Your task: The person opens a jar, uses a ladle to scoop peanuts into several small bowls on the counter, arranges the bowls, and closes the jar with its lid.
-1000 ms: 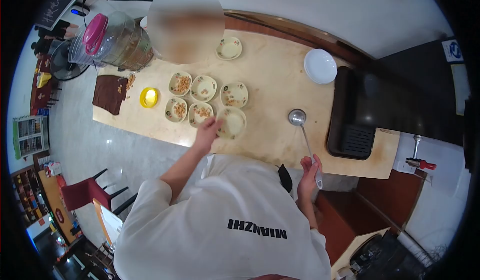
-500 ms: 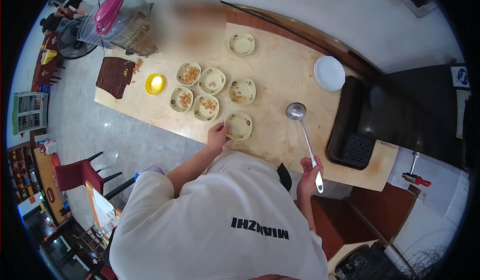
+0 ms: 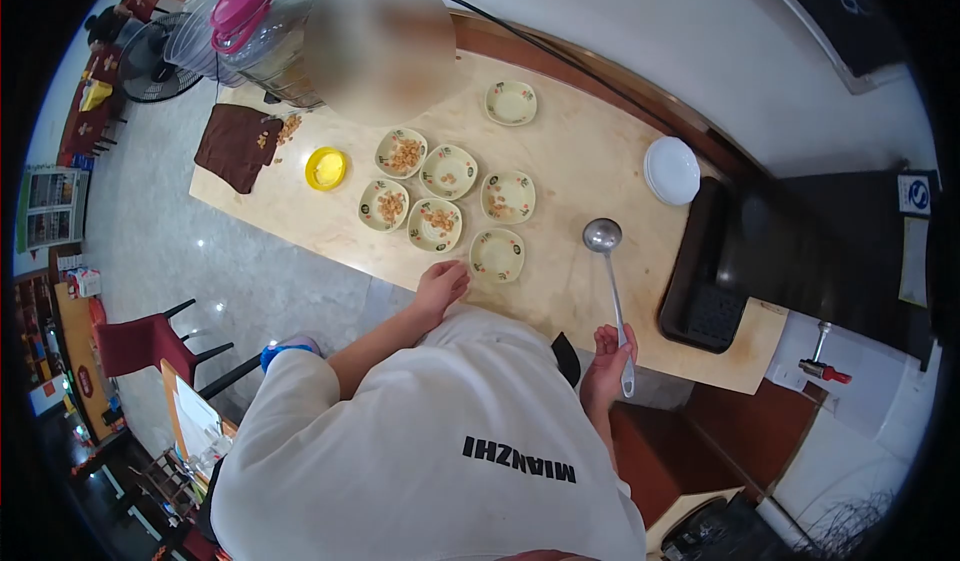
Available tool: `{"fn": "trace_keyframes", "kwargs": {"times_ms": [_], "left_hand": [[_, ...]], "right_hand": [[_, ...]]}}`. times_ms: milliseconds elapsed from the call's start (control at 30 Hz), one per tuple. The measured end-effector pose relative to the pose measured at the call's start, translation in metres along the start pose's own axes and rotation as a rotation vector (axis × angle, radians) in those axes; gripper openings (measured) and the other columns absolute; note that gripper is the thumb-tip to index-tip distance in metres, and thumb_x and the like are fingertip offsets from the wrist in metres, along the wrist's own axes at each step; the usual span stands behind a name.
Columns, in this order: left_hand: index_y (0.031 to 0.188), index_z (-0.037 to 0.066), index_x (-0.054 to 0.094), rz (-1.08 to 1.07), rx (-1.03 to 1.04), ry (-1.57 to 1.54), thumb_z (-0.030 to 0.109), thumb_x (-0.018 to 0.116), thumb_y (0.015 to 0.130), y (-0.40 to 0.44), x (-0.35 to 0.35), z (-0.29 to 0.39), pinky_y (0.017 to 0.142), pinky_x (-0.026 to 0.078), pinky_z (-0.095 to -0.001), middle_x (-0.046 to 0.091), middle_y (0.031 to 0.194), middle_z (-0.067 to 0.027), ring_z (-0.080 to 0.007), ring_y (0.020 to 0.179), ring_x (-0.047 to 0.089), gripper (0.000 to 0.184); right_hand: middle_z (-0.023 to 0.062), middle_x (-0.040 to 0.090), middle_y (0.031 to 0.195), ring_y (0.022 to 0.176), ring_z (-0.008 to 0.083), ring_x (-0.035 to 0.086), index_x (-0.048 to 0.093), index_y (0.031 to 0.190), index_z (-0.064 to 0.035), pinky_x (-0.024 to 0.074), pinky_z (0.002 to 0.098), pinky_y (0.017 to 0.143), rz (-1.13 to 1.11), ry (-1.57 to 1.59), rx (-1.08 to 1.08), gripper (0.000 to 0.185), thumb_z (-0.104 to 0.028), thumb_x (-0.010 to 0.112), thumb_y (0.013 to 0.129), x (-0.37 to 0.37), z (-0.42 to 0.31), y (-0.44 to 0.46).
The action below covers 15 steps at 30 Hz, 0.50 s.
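Observation:
A ladle (image 3: 602,237) has its round metal bowl over the table on the right. My right hand (image 3: 606,363) is closed around its long handle near the lower end. Just left of the nearest square, patterned bowl (image 3: 497,256) is my left hand (image 3: 442,289), fingers loosely curled and not holding anything I can see. That bowl looks bare inside. Beyond it stand several matching bowls with peanut-like bits, such as the fuller bowl (image 3: 435,226) and the bowl with fewer bits (image 3: 508,198). Another such bowl (image 3: 511,104) stands apart at the back.
White stacked plates (image 3: 672,171) and a black tray (image 3: 700,281) are at the table's right. A yellow dish (image 3: 326,169), brown cloth (image 3: 235,148) with scattered bits, and a pink-lidded jar (image 3: 262,36) are at the left. A blurred patch hides part of the back.
My left hand has let go of the nearest bowl and drawn slightly back from it. My right hand still holds the ladle. The whole view has shifted a little.

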<state>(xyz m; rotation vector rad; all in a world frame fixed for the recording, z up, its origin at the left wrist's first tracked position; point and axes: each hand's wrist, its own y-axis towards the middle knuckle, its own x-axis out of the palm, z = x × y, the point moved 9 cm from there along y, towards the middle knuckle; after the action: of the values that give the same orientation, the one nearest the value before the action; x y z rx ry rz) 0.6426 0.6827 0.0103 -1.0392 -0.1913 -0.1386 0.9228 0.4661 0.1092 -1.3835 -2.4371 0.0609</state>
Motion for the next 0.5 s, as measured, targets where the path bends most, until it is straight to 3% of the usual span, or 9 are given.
{"fn": "trace_keyframes", "kwargs": {"times_ms": [100,167,233,300,367,433,467,500], "left_hand": [[0.104,0.005,0.058,0.014,0.157,0.011,0.021,0.062,0.095,-0.002,-0.046,0.027,0.082,0.053,-0.0310,0.062,0.093,-0.0048,-0.0160,0.085,0.062,0.019],[0.095,0.008,0.057,0.123,0.490,0.065,0.018,0.061,0.094,-0.002,-0.089,0.085,0.075,0.050,-0.0286,0.059,0.085,-0.0030,-0.0123,0.076,0.057,0.012],[0.091,0.009,0.056,0.276,0.759,0.118,0.017,0.061,0.094,0.008,-0.149,0.139,0.069,0.046,-0.0258,0.055,0.080,-0.0008,-0.0103,0.070,0.052,0.010],[0.090,0.004,0.054,0.589,0.867,0.200,0.021,0.066,0.093,0.027,-0.217,0.182,0.067,0.044,-0.0264,0.054,0.079,-0.0004,-0.0109,0.072,0.051,0.021],[0.093,0.005,0.056,0.824,0.839,0.236,0.028,0.067,0.090,0.043,-0.264,0.212,0.070,0.046,-0.0306,0.056,0.078,-0.0036,-0.0159,0.071,0.054,0.026],[0.096,0.005,0.057,0.942,0.783,0.354,0.030,0.065,0.089,0.056,-0.286,0.237,0.075,0.045,-0.0354,0.058,0.081,-0.0064,-0.0202,0.074,0.056,0.027],[0.098,0.006,0.058,1.054,0.720,0.487,0.033,0.063,0.089,0.058,-0.295,0.245,0.080,0.045,-0.0401,0.060,0.084,-0.0092,-0.0245,0.077,0.058,0.029],[0.098,0.006,0.058,1.054,0.716,0.473,0.033,0.063,0.089,0.061,-0.300,0.247,0.080,0.045,-0.0401,0.060,0.084,-0.0092,-0.0245,0.077,0.058,0.029]], "right_hand": [[0.0174,0.061,0.111,0.104,0.0246,0.061,0.040,0.136,0.0013,0.0481,0.0385,0.098,-0.010,0.030,0.007,0.046,-0.033,0.041,0.106,0.023,-0.001,0.001],[0.0168,0.061,0.113,0.106,0.0243,0.060,0.039,0.137,0.0015,0.0469,0.0384,0.100,-0.029,0.039,0.015,0.047,-0.033,0.041,0.106,0.043,-0.004,0.001],[0.0171,0.061,0.113,0.106,0.0249,0.060,0.038,0.138,0.0005,0.0468,0.0397,0.100,-0.093,-0.015,-0.012,0.049,-0.035,0.042,0.105,0.076,-0.009,0.005],[0.0173,0.062,0.113,0.105,0.0256,0.061,0.042,0.136,0.0012,0.0478,0.0402,0.098,-0.172,-0.114,-0.092,0.046,-0.034,0.042,0.105,0.113,-0.013,0.010],[0.0174,0.062,0.113,0.103,0.0264,0.062,0.046,0.133,0.0020,0.0487,0.0406,0.097,-0.241,-0.212,-0.175,0.044,-0.032,0.041,0.105,0.153,-0.026,0.017],[0.0199,0.064,0.108,0.101,0.0299,0.065,0.057,0.123,0.0053,0.0519,0.0404,0.090,-0.588,-0.754,-0.593,0.034,-0.019,0.046,0.101,0.236,-0.065,0.007],[0.0196,0.065,0.104,0.095,0.0337,0.065,0.063,0.115,0.0030,0.0532,0.0397,0.086,-0.653,-0.787,-0.801,0.026,-0.007,0.055,0.093,0.268,-0.078,0.002],[0.0196,0.065,0.104,0.095,0.0337,0.065,0.063,0.115,0.0030,0.0532,0.0397,0.086,-0.662,-0.793,-0.810,0.026,-0.007,0.055,0.093,0.292,-0.083,0.009]]}}
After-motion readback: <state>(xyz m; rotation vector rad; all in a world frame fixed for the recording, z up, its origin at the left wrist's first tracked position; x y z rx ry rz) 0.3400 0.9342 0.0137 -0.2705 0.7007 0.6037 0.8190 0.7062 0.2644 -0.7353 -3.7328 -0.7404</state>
